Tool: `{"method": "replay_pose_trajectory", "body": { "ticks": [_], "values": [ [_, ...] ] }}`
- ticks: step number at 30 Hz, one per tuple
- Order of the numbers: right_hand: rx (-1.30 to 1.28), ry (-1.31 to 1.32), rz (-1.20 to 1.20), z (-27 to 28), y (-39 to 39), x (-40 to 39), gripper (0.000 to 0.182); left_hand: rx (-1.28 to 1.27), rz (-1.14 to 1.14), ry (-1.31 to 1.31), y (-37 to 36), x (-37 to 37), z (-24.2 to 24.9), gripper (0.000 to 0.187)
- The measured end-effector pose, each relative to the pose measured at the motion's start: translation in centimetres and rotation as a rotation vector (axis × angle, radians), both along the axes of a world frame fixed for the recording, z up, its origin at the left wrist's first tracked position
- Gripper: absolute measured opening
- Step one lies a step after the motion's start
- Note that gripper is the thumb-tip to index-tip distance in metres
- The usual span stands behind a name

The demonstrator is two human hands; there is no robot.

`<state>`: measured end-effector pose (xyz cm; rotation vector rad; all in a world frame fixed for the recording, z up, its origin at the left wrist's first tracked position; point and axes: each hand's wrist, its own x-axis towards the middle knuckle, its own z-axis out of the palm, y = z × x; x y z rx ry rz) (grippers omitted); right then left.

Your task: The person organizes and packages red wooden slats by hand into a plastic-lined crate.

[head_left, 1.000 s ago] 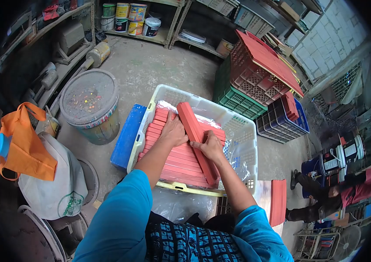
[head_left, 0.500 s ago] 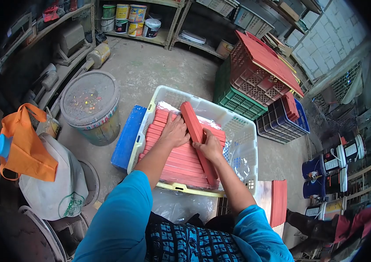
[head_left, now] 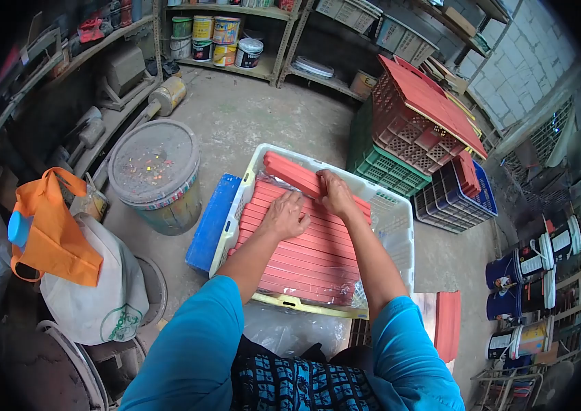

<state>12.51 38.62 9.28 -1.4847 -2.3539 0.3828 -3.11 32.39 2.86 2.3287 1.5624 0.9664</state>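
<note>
A white plastic crate [head_left: 400,205] stands before me, lined with clear plastic and filled with a row of red-painted wooden slats [head_left: 297,260] lying side by side. My right hand [head_left: 337,195] grips a loose red wooden slat [head_left: 290,174] near its right end, fingers over the top. That slat lies slanted along the far side of the crate, above the row. On the upper part of the row rests my left hand [head_left: 285,216], fingers bent and thumb apart, holding nothing that I can see. The fingertips of both hands are partly hidden.
A blue box [head_left: 209,222] touches the crate's left side. Beyond it stands a large lidded drum [head_left: 157,164]. An orange bag [head_left: 57,233] sits on a white sack [head_left: 95,288]. Stacked crates [head_left: 389,168] stand at the right, with paint buckets [head_left: 502,274] farther over.
The loose slat has swung from standing nearly lengthwise across the row to lying along the crate's far side. My right hand moved away from me with it; my left hand let go of it.
</note>
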Motion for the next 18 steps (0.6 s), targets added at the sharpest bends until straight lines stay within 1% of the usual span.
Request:
{"method": "replay_pose_trajectory", "body": {
  "ticks": [1,4,7,10,13,16,18],
  "values": [
    [-0.007,-0.012,0.007,-0.3,0.2,-0.2,0.053,0.019,0.000,0.010,0.0,0.0,0.1,0.041],
    [0.090,-0.087,0.043,-2.4,1.3,-0.2,0.053,0.005,-0.023,-0.035,0.1,0.0,0.0,0.038],
    [0.114,-0.049,0.050,-3.7,0.8,0.2,0.054,-0.030,-0.028,-0.040,0.0,0.0,0.5,0.036],
    [0.078,-0.050,0.047,-4.6,-0.1,0.4,0.055,0.109,-0.015,-0.066,0.3,0.1,-0.2,0.032],
    [0.177,-0.102,0.015,-4.6,-0.7,0.1,0.050,0.095,-0.009,-0.057,0.3,0.1,-0.2,0.034],
    [0.149,-0.082,0.011,-6.1,-0.4,0.2,0.045,0.078,-0.020,-0.061,0.3,0.0,-0.1,0.034],
    [0.123,0.101,0.054,-7.3,0.2,0.5,0.043,0.051,-0.016,-0.050,0.2,0.0,0.1,0.035]
  ]
}}
